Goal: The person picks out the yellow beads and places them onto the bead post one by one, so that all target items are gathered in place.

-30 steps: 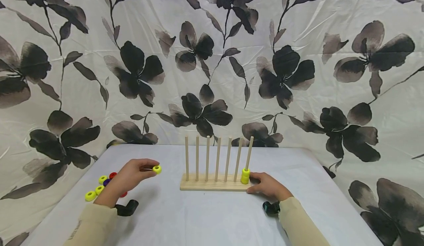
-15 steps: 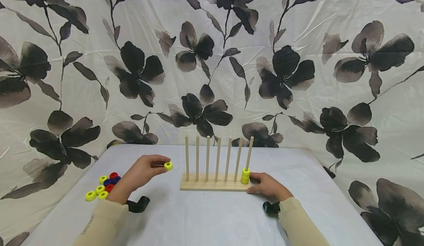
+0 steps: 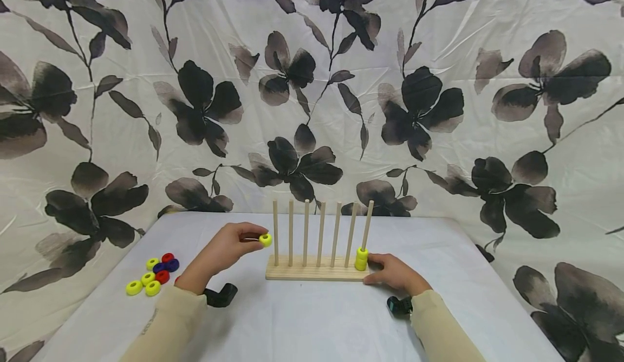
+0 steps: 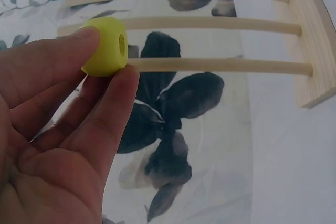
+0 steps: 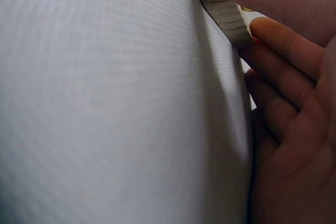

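Between thumb and fingertips my left hand (image 3: 228,248) pinches a yellow bead (image 4: 107,46), held just left of the leftmost peg in the head view. The bead's hole shows in the left wrist view. A wooden peg rack (image 3: 312,276) with several upright pegs stands on the table. Yellow beads (image 3: 361,259) are stacked low on its rightmost peg. My right hand (image 3: 394,273) grips the right end of the rack's base, thumb at the front and fingers behind. In the right wrist view the base end (image 5: 231,22) shows between thumb and fingers.
Loose beads lie at the left of the white table (image 3: 312,324): several yellow beads (image 3: 153,288), red beads (image 3: 162,276) and blue beads (image 3: 171,265). Another red bead is partly hidden by the left wrist. A flower-patterned cloth (image 3: 312,107) hangs behind the table.
My left hand has moved right and slightly up with the yellow bead, from near the loose beads to beside the leftmost peg. More loose beads are uncovered. The right hand and rack stay put.
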`<state>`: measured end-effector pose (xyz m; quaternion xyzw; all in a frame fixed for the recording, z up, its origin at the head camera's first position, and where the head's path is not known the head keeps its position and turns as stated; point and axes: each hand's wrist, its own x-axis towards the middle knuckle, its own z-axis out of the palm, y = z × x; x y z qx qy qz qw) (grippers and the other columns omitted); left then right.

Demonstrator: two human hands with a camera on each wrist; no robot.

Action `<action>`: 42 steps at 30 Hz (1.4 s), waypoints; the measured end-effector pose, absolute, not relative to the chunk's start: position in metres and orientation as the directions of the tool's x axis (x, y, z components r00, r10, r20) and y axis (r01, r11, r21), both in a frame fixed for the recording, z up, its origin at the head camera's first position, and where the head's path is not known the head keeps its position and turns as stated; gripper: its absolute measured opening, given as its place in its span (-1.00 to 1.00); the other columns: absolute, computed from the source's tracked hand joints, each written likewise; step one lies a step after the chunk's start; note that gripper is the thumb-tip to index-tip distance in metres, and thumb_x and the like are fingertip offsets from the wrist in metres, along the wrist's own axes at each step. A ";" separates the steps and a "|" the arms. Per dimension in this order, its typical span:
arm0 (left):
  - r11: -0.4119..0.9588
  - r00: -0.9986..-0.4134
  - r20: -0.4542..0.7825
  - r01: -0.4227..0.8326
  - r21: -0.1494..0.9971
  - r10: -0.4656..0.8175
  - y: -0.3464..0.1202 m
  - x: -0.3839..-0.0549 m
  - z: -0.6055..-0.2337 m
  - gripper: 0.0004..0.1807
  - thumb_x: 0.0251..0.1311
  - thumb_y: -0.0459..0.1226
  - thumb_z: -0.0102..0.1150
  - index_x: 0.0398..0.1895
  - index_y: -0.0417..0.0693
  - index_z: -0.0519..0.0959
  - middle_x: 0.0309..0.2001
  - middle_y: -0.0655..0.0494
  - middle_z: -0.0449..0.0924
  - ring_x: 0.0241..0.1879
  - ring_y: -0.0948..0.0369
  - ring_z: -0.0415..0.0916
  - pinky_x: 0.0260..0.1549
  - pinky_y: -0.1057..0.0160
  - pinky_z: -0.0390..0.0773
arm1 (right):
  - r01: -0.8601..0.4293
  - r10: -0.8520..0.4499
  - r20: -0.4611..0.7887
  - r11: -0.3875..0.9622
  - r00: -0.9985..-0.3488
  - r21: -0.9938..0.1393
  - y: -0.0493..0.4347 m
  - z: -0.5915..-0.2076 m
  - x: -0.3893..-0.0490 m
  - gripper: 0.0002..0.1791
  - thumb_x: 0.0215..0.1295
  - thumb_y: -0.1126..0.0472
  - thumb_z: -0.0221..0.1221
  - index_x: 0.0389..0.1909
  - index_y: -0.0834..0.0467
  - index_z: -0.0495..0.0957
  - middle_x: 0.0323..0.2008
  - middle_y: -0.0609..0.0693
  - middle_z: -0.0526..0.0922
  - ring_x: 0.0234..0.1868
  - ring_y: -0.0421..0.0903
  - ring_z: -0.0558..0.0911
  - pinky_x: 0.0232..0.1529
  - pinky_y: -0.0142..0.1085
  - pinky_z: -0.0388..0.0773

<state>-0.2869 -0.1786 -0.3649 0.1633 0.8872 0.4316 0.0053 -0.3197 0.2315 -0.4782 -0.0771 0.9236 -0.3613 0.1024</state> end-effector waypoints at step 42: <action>0.424 -0.884 0.224 0.402 0.811 0.410 -0.088 -0.296 -0.338 -0.63 0.19 -0.31 0.29 0.09 -0.03 0.61 0.06 0.06 0.61 0.04 0.12 0.62 0.02 0.15 0.64 | -0.081 -0.229 -0.128 0.726 -0.965 -0.683 0.234 -0.481 -0.322 -0.06 -0.10 -0.06 0.49 0.35 0.13 0.37 0.36 0.10 0.41 0.43 0.17 0.28 0.42 0.15 0.16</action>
